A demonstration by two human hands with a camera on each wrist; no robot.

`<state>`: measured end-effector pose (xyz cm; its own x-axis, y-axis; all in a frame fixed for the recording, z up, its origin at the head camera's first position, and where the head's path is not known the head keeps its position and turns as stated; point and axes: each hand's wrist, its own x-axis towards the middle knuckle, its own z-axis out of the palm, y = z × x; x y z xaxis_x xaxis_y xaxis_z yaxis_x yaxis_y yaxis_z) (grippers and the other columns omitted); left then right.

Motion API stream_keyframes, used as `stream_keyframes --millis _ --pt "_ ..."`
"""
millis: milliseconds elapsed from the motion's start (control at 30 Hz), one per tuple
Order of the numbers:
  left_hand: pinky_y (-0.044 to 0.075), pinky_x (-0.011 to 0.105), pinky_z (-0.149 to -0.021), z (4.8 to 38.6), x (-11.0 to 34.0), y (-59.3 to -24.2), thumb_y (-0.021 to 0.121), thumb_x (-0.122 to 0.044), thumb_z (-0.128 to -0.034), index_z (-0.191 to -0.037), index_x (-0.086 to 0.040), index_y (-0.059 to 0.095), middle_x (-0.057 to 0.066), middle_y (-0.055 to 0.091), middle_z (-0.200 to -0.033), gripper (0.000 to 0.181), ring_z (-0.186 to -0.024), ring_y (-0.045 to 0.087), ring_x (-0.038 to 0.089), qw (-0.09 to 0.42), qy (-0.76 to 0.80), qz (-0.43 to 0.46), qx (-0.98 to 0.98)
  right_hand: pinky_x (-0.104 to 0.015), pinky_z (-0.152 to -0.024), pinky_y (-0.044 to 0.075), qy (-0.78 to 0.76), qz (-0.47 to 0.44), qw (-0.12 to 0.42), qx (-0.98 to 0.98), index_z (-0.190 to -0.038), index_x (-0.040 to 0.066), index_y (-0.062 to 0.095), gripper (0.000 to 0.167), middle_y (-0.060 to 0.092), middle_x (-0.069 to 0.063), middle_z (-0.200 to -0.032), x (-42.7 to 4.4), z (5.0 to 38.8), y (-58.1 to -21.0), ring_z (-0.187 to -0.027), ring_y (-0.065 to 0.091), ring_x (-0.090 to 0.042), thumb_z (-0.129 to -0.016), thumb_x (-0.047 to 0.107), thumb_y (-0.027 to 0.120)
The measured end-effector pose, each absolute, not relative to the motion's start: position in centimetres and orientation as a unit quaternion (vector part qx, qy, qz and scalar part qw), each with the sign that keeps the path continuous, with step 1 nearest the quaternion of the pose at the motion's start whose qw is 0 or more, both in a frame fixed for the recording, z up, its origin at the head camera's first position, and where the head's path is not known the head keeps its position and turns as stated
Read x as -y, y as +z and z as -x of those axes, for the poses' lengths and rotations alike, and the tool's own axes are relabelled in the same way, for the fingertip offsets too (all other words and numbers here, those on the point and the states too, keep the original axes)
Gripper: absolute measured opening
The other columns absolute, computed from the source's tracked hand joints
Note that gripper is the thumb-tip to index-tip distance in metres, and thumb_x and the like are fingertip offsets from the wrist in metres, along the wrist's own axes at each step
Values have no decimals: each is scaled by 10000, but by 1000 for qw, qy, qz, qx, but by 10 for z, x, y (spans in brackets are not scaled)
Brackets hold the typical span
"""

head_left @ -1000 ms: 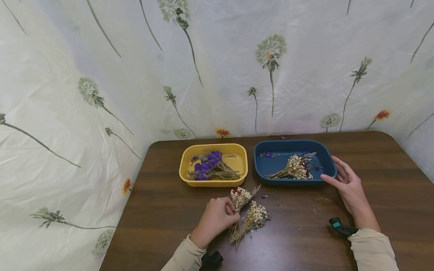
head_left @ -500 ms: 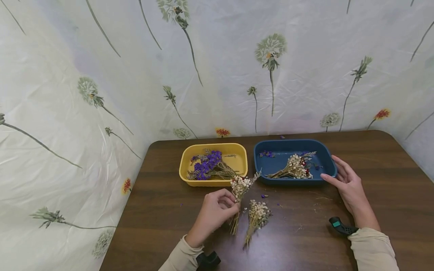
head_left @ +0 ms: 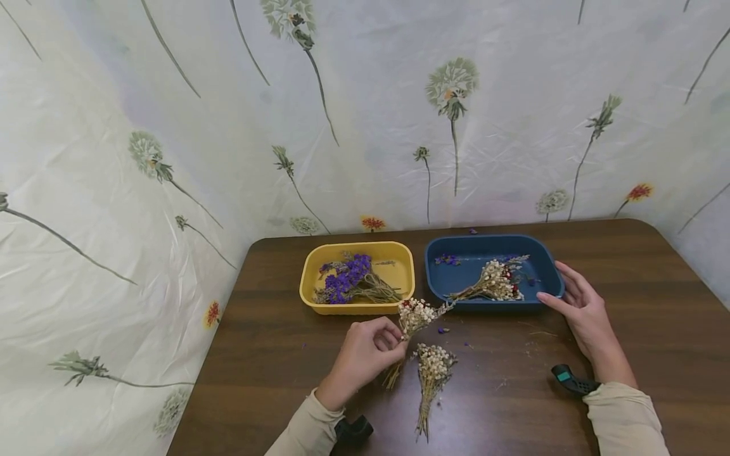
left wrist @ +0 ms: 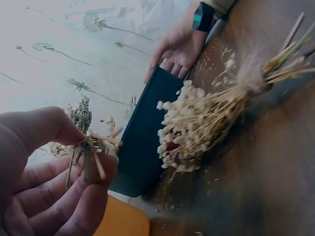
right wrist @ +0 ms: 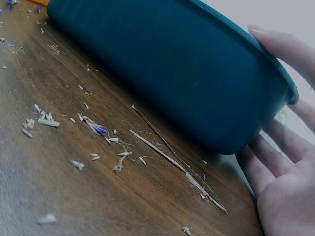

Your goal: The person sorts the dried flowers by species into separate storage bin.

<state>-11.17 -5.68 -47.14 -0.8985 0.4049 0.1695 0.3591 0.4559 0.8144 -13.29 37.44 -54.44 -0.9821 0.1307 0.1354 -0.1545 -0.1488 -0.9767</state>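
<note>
My left hand (head_left: 365, 361) pinches a small bunch of dried white flowers (head_left: 415, 315) by its stems, between thumb and fingers, in front of the yellow tray. In the left wrist view its cut stem ends (left wrist: 96, 155) point toward the camera. A second dried bunch (head_left: 435, 370) lies on the table just right of that hand, stems toward the front edge. My right hand (head_left: 587, 316) holds the right end of the blue tray (head_left: 456, 278), thumb at the front rim and fingers along the side. A third white-flowered bunch (head_left: 495, 282) lies inside this tray.
The yellow tray (head_left: 310, 308), left of the blue one, holds purple dried flowers (head_left: 348, 278) with tied stems. Loose petals and stem bits (right wrist: 167, 157) litter the brown table (head_left: 502, 405). A flower-patterned cloth (head_left: 365, 126) hangs behind it.
The bunch in my left hand has come up and away from the second bunch and now tilts right. The second bunch's stems have swung toward the front edge. My right hand stays on the blue tray.
</note>
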Motion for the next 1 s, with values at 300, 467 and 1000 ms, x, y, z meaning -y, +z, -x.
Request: stream_keyframes --millis 300,467,1000 --pt "536 163 -599 139 49 -462 783 -172 -899 -887 -129 767 -9 744 -762 47 -596 601 -36 15 438 -253 -863 -34 -924 486 750 5 90 655 -1623 168 337 752 347 -26 -1673 -374 134 -544 -1234 556 36 -974 -34 658" --pt "547 174 -634 156 42 -456 776 -182 -920 -918 -123 788 0 760 -801 60 -629 623 -10 30 435 -255 -863 -42 -928 491 755 0 92 649 -1623 159 336 753 375 -23 -1647 -375 134 -544 -1235 567 34 -972 -49 652" --pt "500 151 -627 201 2 -436 751 -255 -956 -940 -161 802 -60 741 -829 108 -671 627 39 32 386 -272 -881 -44 -923 494 746 8 89 660 -1622 166 338 749 370 -37 -1646 -375 133 -544 -1234 571 41 -975 -29 659"
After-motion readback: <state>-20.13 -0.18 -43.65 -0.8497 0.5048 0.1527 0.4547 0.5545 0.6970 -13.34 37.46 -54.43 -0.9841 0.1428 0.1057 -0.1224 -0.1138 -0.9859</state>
